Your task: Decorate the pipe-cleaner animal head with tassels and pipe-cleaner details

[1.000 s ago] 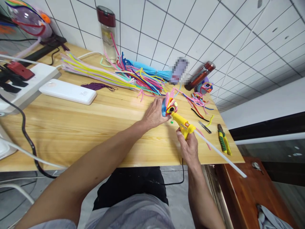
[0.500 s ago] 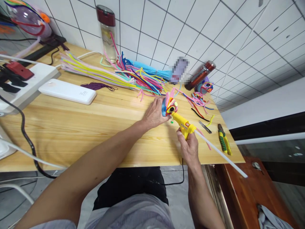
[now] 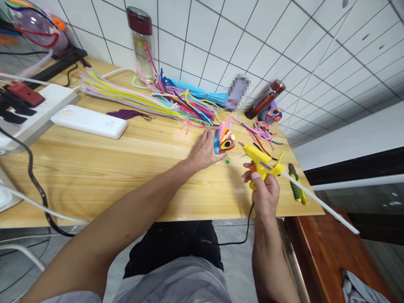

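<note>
My left hand (image 3: 206,149) is wrapped round a small colourful pipe-cleaner figure (image 3: 226,142) with a blue band, pink tufts on top and a black-and-yellow eye. In my right hand (image 3: 265,189) is a yellow hot glue gun (image 3: 260,162), its nozzle aimed toward the figure with a gap between them. A long white glue stick (image 3: 320,202) sticks out of the gun's back, and a black cord hangs below the grip. On the wooden table (image 3: 151,176), a tiny green bit (image 3: 227,161) lies just under the figure.
Pipe cleaners (image 3: 132,97) in many colours lie along the back, near a glass bottle (image 3: 142,46). A red thermos (image 3: 265,99) leans by the wall. Green-and-yellow pliers (image 3: 297,185) lie at the right edge. A white power bank (image 3: 90,121) and power strip (image 3: 47,109) occupy the left.
My right hand has drawn the glue gun back to the right, so its nozzle has left the figure. My left hand and the figure have hardly moved.
</note>
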Available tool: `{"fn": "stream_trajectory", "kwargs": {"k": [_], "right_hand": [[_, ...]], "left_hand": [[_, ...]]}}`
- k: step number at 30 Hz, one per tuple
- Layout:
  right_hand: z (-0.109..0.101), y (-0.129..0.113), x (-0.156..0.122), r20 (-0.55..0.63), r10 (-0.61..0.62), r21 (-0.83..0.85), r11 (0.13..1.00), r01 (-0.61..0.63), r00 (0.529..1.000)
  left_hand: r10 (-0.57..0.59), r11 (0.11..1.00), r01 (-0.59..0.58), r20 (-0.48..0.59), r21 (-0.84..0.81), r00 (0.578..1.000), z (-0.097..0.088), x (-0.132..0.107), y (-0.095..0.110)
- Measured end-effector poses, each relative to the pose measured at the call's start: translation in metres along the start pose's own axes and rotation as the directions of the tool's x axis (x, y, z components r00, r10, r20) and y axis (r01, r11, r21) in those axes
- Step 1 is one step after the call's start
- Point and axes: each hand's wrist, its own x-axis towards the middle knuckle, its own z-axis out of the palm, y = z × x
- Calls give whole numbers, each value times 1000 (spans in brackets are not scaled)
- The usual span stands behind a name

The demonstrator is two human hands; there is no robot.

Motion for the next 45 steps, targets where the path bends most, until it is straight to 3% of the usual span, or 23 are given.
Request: {"fn": "stream_trajectory", "kwargs": {"k": [4, 8, 10, 15, 20, 27, 30, 33, 36, 38, 40, 45], "right_hand": [[-13, 3, 28, -90, 35, 113, 993, -24, 995], [-26, 5, 44, -88, 24, 210, 978, -5, 996], [-33, 9, 50, -86, 22, 218, 976, -2, 996], [-46, 36, 75, -90, 236, -127, 961, -247, 967], [-44, 57, 97, -134, 345, -417, 831, -368, 929], [-45, 52, 94, -116, 414, -619, 681, -392, 903], [-53, 42, 87, -105, 424, -746, 564, -353, 900], [-50, 30, 75, -143, 257, -843, 475, -253, 956], [-29, 21, 61, 29, 84, -788, 614, -29, 996], [-10, 18, 55, 190, 73, -720, 689, 88, 979], [7, 18, 52, 261, 97, -724, 678, 128, 961], [28, 24, 54, 272, 162, -806, 577, 133, 949]], "left_hand": [[-16, 1000, 16, 1, -3, 1000, -3, 1, 3], [-34, 999, 34, -16, 1, 999, -3, 2, 5], [-58, 998, 60, -76, 23, 995, -2, 3, 4], [-106, 990, 128, -272, 65, 957, -2, 5, -1], [-109, 992, 120, -247, 29, 963, -2, 4, 4], [-100, 994, 107, -251, 16, 963, -3, 4, 12], [-88, 995, 100, -284, 26, 955, -3, 5, 11], [-89, 994, 101, -252, 33, 964, -3, 5, 10], [-95, 994, 105, -190, 40, 977, -2, 3, 10], [-95, 994, 103, -148, 46, 984, -3, 2, 11], [-92, 994, 98, -108, 51, 990, -4, 1, 12], [-87, 994, 89, -36, 60, 996, -5, -1, 13]]}}
